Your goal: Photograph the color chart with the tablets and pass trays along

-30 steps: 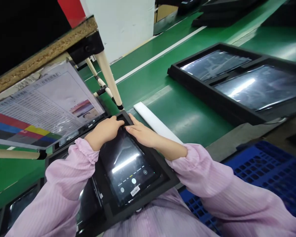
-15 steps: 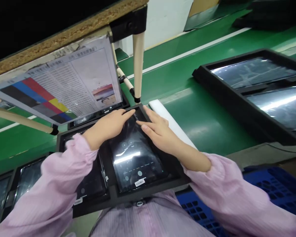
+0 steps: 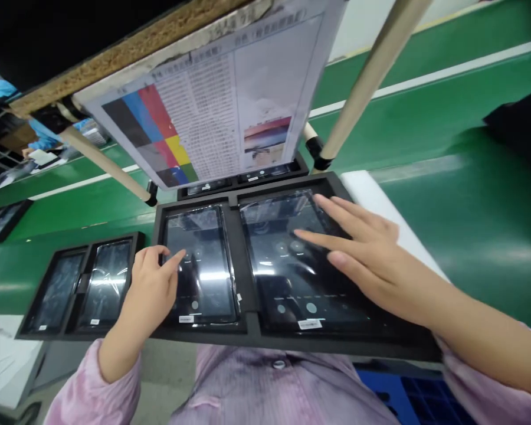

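Two tablets lie side by side in a black foam tray (image 3: 243,260) right in front of me. The left tablet (image 3: 203,248) has its screen lit with small round icons and a white label at its lower edge. My left hand (image 3: 153,283) is at that tablet's left side, thumb and index finger apart, the index tip over the screen. Over the right tablet (image 3: 278,265), which shows similar icons, my right hand (image 3: 367,254) hovers or rests with fingers spread; contact is unclear. Neither hand holds anything.
A printed colour chart sheet (image 3: 212,106) hangs from a shelf edge (image 3: 128,65) on a beige pipe frame (image 3: 376,77). A second foam tray (image 3: 82,283) with tablets stands at left. White foam strip (image 3: 393,212) lies at right on the green surface (image 3: 491,224). A blue crate (image 3: 384,395) is below.
My view has turned left. My left hand has moved from the right tablet's top to the left tablet's side. My right hand stays over the right tablet, fingers more spread.
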`<action>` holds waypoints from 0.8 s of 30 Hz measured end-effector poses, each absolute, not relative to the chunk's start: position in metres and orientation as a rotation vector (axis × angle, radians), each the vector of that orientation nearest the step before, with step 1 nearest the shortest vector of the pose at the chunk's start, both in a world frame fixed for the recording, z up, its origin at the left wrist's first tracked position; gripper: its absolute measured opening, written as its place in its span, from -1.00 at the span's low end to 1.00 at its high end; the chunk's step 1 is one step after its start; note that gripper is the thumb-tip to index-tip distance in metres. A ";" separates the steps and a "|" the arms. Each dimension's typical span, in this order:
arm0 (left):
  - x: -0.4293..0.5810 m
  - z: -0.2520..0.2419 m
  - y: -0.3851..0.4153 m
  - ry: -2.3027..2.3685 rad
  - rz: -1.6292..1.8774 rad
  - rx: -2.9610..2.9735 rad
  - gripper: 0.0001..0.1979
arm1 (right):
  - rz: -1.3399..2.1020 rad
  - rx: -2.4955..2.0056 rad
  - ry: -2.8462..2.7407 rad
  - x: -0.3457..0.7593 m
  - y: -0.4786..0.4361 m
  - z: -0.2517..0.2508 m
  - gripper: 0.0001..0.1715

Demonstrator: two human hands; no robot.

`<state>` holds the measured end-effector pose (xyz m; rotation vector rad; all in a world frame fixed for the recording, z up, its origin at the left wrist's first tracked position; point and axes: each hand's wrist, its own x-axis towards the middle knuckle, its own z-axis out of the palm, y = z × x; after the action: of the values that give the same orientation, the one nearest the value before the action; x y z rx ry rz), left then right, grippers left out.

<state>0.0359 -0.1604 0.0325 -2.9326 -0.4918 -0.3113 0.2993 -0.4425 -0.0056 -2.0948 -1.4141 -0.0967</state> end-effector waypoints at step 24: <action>0.061 0.019 -0.191 -0.281 -0.442 -3.061 -0.62 | -0.242 -2.196 -1.060 0.280 -0.472 -0.024 -0.47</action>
<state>0.0613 -0.1915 0.0187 -3.0608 -0.2809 -0.4416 0.2804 -0.4717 -0.0237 -2.1962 -1.0596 -0.2422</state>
